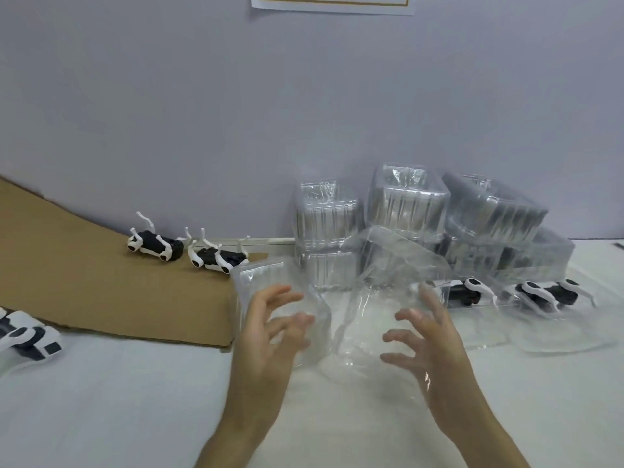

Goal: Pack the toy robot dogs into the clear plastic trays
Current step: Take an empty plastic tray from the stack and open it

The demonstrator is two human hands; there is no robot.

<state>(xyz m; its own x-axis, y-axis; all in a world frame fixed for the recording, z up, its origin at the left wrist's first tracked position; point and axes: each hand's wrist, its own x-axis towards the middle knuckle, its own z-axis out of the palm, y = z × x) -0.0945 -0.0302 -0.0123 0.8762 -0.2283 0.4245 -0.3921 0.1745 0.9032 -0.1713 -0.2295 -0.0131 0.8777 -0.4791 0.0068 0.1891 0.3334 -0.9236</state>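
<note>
Left hand (270, 329) and right hand (425, 339), fingers spread and loosely curved, grasp nothing and flank the empty clear tray (358, 298). Two loose toy dogs (155, 246) lie on cardboard (101, 292) left of the tray, and packed dogs (462, 292) lie right of it. The flimsy tray is best steadied flat before a dog is seated.

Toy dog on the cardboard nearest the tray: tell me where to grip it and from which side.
Probably pinch the black torso of that toy dog across its flanks, coming from above with the left hand. It lies on its back on the cardboard, thin white legs pointing up; those look flimsy.
</note>
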